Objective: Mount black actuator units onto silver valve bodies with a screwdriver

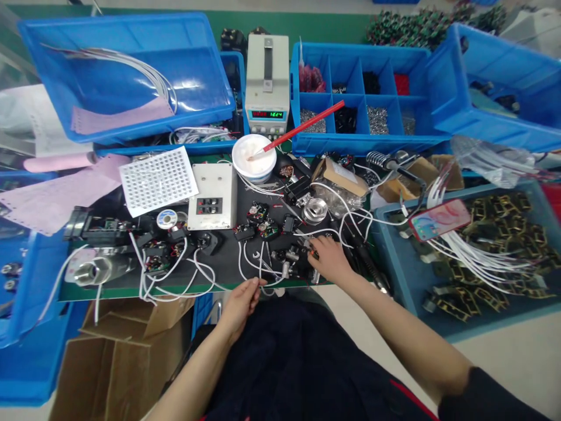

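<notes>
At the front edge of the bench, my left hand [242, 303] is closed, thumb and forefinger pinching a white cable [262, 263]. That cable runs up to a small black housing with a green circuit board [268, 230]. My right hand [329, 257] reaches over the cluttered right part of the bench, fingers curled down on a small dark item with an orange spot [314, 254], which they partly hide; its kind cannot be made out. Small black and metal parts [287, 254] lie between the hands. Left of them are more black housings with boards and white cables [158, 257].
A power supply [268, 82] stands at the back, near a white bowl [254, 159] with a red-handled brush [302, 127]. Blue bins [372, 143] line the rear. On the right, a bin [397, 275] holds brass-coloured parts and a phone [440, 220]. A switch box [213, 175] stands left of centre.
</notes>
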The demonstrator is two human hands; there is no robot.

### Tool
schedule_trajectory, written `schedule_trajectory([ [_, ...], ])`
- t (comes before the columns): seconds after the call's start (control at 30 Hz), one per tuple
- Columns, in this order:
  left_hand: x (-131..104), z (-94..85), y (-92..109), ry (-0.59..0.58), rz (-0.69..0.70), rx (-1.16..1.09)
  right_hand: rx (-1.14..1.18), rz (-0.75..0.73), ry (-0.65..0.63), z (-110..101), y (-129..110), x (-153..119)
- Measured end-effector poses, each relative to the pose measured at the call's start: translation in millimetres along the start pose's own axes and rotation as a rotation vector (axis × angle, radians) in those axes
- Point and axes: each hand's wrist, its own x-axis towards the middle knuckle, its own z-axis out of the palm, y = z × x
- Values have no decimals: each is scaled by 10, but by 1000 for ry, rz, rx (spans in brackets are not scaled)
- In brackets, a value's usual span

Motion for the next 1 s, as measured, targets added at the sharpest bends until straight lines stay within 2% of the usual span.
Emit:
schedule_trajectory([
  [0.2,211,37,65,-40,122,318,-130,-224,56,112,213,316],
  [0.33,402,-15,189,-24,299,685,-158,-209,130,228,282,373],
  [0.43,547,15,323,-31,430,972,-154,-135,198,239,272,238],
  [0.53,650,93,435,-58,515,1215,-132,-68,228,230,223,-119],
  [0.63,704,152,490,-87,572,1402,-123,-15,210,328,146,-522],
  [0.7,720,172,498,-97,598,1499,-140,-6,172,447,113,-672],
  [0.83,728,208,490,-123,633,1625,-173,-28,93,605,141,-623],
  [1.0,727,270,488,-88,610,1676,-179,-96,32,494,249,-460],
])
